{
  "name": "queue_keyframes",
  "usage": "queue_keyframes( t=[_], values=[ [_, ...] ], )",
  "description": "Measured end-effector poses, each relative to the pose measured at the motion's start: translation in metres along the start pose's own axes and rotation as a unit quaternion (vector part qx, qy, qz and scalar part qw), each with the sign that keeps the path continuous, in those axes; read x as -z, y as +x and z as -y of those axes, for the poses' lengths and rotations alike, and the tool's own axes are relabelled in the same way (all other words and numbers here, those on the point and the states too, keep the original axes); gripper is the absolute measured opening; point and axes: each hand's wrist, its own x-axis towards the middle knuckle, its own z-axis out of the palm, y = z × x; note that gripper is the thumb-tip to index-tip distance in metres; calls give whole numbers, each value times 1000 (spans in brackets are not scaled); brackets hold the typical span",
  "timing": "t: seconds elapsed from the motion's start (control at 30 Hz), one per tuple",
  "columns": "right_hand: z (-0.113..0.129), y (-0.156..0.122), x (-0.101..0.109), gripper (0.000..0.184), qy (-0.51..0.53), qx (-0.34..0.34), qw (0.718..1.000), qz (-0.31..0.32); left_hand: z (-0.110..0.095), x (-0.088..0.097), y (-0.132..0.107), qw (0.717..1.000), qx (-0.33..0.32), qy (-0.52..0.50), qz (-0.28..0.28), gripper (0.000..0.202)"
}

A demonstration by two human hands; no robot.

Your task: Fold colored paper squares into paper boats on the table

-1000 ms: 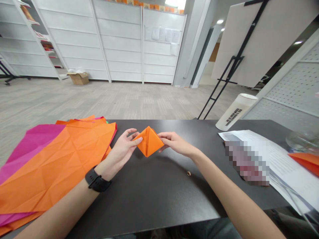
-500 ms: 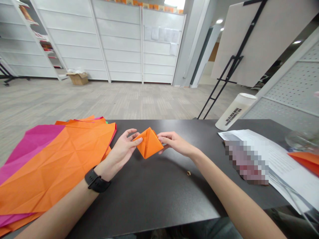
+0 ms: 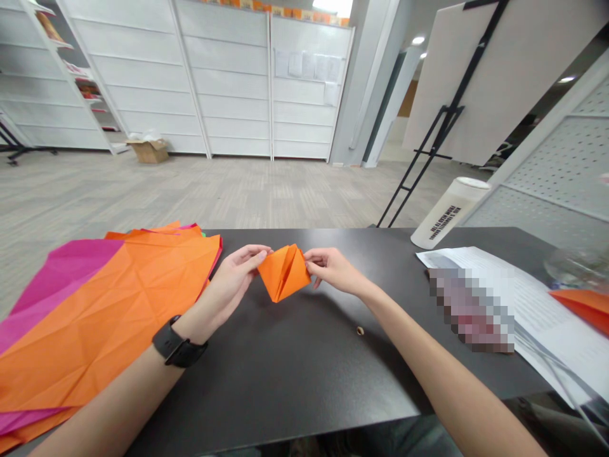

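A folded piece of orange paper (image 3: 281, 276) is held up over the dark table (image 3: 295, 368), its lower point aimed down and its upper edges slightly parted. My left hand (image 3: 240, 273) pinches its left corner between thumb and fingers. On the opposite side, my right hand (image 3: 333, 270) is closed on the right corner. Left of my left hand lies a pile of large creased sheets (image 3: 128, 298), orange on top with magenta showing around it. A black watch (image 3: 179, 343) is on my left wrist.
A tiny brownish bit (image 3: 360, 331) lies near my right forearm. To the right are printed papers (image 3: 537, 304), a blurred-out item (image 3: 471, 311), a clear round container (image 3: 575, 270) and an orange sheet (image 3: 583, 311). A white cylinder (image 3: 450, 212) stands at the back edge.
My left hand has shifted its grip to the upper left corner. The folded paper has turned a little, and its top layers have spread apart more.
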Motion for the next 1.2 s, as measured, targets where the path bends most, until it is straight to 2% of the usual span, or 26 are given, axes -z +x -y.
queue_keyframes(
  t=[0.2, 0.33, 0.47, 0.63, 0.77, 0.87, 0.93, 1.07, 1.2],
  values=[
    [-5, 1, 6, 25, -62, 25, 998, -22, -8, 6, -1, 993, 65, 90, 38, 24],
    [-5, 1, 8, 23, -79, 34, 996, -34, -9, 8, -1, 990, 113, 74, 37, 27],
    [-2, 0, 9, 24, -72, 35, 996, -38, -9, 9, -1, 991, 124, 39, 36, 35],
    [1, 1, 8, 23, -56, 35, 996, -55, -8, 8, 0, 997, 70, 45, 7, 41],
    [-4, 3, 9, 20, -37, 43, 994, -92, -6, 6, 1, 989, -59, 129, -44, 36],
    [-7, 5, 10, 17, -18, 46, 993, -111, -5, 5, 2, 979, -121, 158, -49, 31],
    [-9, 7, 10, 17, -2, 30, 992, -124, -4, 5, 2, 975, -139, 168, -44, 25],
    [-12, 9, 9, 32, 55, 28, 985, -159, -2, 5, 2, 971, -151, 181, -37, 14],
    [-11, 9, 8, 22, 46, 38, 987, -148, -1, 5, 3, 975, -121, 182, -45, 15]
  ],
)
